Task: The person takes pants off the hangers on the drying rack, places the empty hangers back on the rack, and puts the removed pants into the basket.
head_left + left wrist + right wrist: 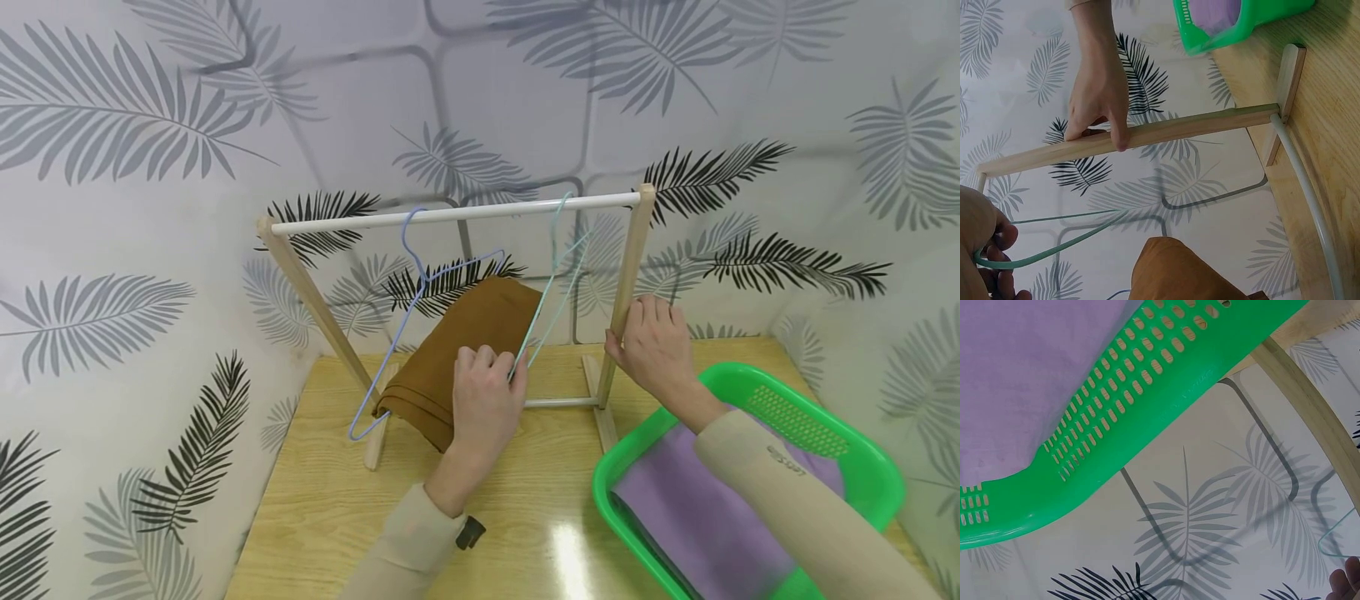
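My left hand [487,400] grips the lower near corner of a mint-green hanger [542,312], whose hook is over the white top bar [465,213] of a small clothes rack. In the left wrist view, the curled fingers [1004,237] go round the hanger's end. My right hand [656,346] holds the rack's right wooden post [628,267], thumb on the near side. Left of the mint hanger, a folded brown cloth [465,350] is draped over a blue-violet hanger [411,312] on the same bar. My left hand partly hides the cloth's right side.
Under my right forearm, a green plastic basket [873,467] contains folded purple cloth [697,500]. The rack's wooden feet [375,446] stand on a wood-grain table [525,517]. Close behind is a wall [510,100] with a leaf pattern.
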Motion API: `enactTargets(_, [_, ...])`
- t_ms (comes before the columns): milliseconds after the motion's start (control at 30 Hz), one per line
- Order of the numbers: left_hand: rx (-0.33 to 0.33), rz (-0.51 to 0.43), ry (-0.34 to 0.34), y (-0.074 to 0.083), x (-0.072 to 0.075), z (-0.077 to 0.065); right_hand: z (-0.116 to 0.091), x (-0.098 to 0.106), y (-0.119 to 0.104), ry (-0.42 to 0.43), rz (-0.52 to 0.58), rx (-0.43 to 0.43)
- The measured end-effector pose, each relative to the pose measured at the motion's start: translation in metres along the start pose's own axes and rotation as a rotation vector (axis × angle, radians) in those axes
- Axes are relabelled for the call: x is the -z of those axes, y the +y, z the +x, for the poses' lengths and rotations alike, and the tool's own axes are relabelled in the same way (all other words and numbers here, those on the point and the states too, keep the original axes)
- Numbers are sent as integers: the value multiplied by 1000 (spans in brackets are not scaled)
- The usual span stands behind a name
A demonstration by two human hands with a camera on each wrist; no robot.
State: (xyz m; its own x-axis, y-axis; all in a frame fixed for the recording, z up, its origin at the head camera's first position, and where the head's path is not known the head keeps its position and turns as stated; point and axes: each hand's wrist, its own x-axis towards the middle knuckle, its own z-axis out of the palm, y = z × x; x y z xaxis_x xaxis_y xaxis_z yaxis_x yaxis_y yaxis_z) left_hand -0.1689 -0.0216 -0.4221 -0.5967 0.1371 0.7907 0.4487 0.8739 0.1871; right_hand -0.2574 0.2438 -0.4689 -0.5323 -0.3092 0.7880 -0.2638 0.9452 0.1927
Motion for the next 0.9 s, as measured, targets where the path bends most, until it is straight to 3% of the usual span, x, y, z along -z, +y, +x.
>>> enactTargets(900, [5, 6, -40, 9, -5, -1, -1, -1, 0, -13, 3, -4])
